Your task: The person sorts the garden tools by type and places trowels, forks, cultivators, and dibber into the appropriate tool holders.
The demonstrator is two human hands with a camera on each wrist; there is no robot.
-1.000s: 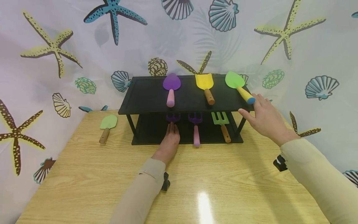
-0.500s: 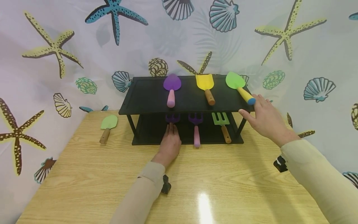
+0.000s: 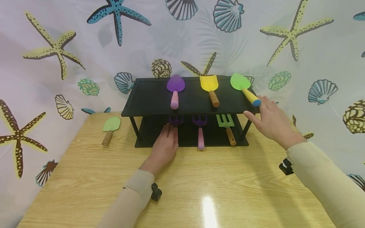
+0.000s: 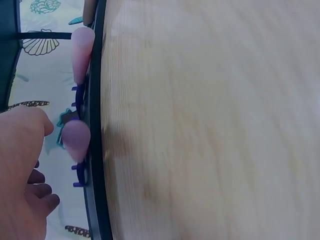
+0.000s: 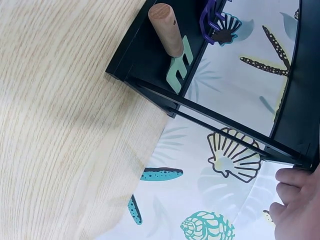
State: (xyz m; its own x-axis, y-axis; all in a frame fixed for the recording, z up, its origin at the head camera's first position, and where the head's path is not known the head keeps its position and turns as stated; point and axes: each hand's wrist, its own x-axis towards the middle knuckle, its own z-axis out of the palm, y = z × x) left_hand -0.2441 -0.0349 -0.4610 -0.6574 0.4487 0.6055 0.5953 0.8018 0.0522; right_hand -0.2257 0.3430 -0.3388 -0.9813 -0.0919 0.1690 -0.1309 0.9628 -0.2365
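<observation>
On the lower tier of a black two-tier rack [image 3: 151,98] lies a purple hand fork [image 3: 176,120]; its handle is hidden behind my left hand [image 3: 164,142] in the head view. The left wrist view shows that fork's pink handle [image 4: 76,137] apart from the thumb and loosely bent fingers. A second purple fork with a pink handle [image 3: 201,139] and a green fork with a wooden handle [image 3: 231,136] lie to the right. My right hand [image 3: 271,122] rests with spread fingers at the rack's upper right edge, beside a green trowel with a yellow handle [image 3: 250,96].
The upper tier also bears a purple trowel [image 3: 175,84] and a yellow shovel [image 3: 209,83]. Left of the rack, a green trowel with a wooden handle [image 3: 107,137] lies on the wooden table [image 3: 94,180]. A patterned curtain [image 3: 188,38] hangs behind.
My left hand has slid left from in front of the left purple fork, and its forearm has shifted left too. The right hand stays at the rack's edge.
</observation>
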